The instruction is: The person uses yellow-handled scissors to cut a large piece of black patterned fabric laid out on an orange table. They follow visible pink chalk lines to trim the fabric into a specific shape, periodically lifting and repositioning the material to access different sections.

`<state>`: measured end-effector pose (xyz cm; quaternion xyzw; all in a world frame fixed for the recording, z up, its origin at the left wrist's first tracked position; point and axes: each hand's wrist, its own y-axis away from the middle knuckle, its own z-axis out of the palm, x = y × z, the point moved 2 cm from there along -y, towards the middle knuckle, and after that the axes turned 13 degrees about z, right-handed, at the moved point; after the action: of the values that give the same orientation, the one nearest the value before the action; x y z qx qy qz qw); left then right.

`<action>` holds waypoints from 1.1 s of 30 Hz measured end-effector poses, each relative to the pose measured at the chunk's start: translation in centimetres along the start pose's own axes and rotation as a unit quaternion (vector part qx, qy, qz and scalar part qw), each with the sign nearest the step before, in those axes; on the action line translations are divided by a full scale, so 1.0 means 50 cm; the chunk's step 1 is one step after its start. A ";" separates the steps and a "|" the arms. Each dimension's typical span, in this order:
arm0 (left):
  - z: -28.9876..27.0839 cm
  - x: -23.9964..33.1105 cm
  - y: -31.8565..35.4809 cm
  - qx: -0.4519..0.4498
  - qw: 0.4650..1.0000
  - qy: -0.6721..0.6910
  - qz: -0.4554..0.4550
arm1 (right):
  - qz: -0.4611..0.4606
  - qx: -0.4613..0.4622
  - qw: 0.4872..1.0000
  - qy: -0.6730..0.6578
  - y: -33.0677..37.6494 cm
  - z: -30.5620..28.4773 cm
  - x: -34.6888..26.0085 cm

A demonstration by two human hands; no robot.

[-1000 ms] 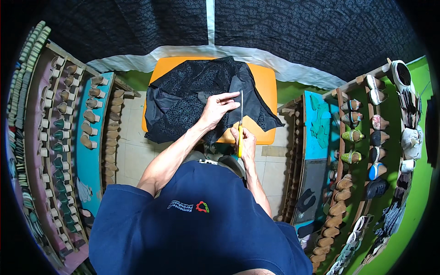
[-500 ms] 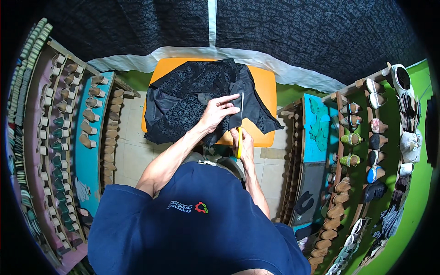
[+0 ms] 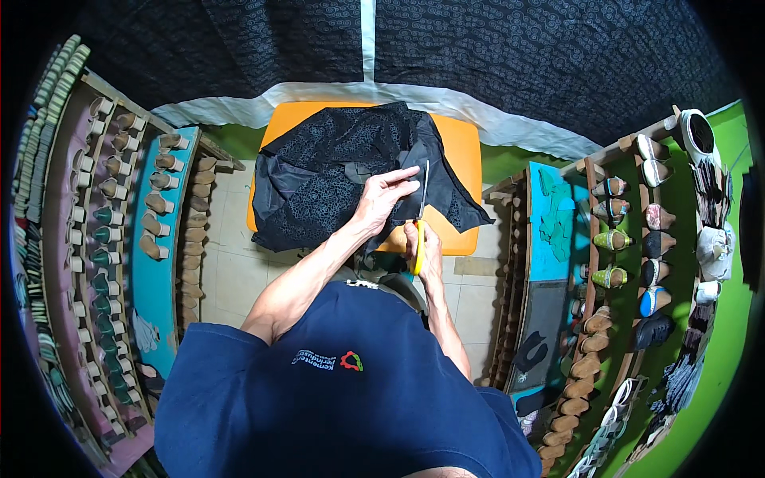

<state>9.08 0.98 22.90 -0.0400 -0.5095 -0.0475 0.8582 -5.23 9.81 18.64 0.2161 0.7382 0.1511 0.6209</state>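
Left hand [image 3: 384, 197] spread flat on black patterned fabric [image 3: 335, 171] draped over orange table [image 3: 462, 151], right hand [image 3: 425, 243] closed round yellow-handled scissors [image 3: 419, 219]; likely light, limp cloth, best pinned near the cut.

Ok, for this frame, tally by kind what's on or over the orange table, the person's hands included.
Black patterned fabric: 1
Yellow-handled scissors: 1
Hands: 2, the left hand flat on the fabric, the right hand gripping the scissors
Orange table: 1
Total: 5
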 end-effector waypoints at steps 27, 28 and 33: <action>0.027 0.008 0.015 -0.015 0.999 -0.030 0.006 | 0.036 -0.028 0.998 -0.045 0.015 -0.008 -0.019; 0.029 0.011 0.018 -0.015 0.999 -0.028 -0.003 | 0.028 -0.021 0.999 -0.038 0.011 -0.007 -0.014; 0.031 0.004 0.026 -0.011 1.000 -0.003 -0.021 | 0.012 0.001 0.999 -0.041 0.002 -0.005 -0.003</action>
<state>7.99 2.43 23.80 -0.0391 -0.5124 -0.0714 0.8549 -5.46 9.85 18.86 0.2318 0.7094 0.1490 0.6487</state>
